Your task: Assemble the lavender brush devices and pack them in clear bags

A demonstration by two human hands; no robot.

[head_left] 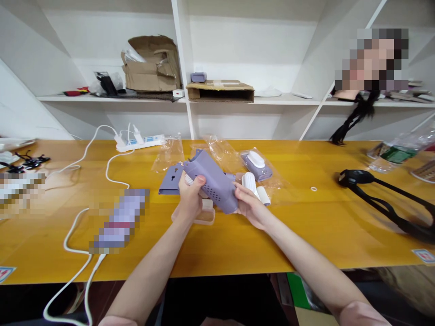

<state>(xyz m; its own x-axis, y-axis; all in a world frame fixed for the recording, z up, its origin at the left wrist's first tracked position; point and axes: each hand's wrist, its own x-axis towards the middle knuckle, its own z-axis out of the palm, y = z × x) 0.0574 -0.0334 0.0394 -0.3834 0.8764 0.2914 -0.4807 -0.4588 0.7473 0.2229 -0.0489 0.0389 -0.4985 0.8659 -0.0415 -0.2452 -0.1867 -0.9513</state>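
Above the table I hold a purple plastic holder with rows of small round holes (214, 183), tilted down to the right. My left hand (190, 194) is closed on its left end, thumb on the perforated side. The fingers of my right hand (250, 206) grip its lower right end. Behind my left hand lies a flat purple panel (169, 182) with keyhole-shaped slots. Below the holder sits a translucent pinkish tray (204, 222) with a white piece in it, partly hidden. Right of the holder are a white ribbed part (249, 183) and a wrapped purple-and-white part (257, 165).
Clear plastic bags (220, 151) lie behind the parts. A charging phone (122, 219) and a white power strip (141, 141) are on the left. To the right are a small ring (313, 189), a black band-shaped device (384, 194) and a plastic bottle (397, 153). Shelves hold cardboard boxes (151, 74).
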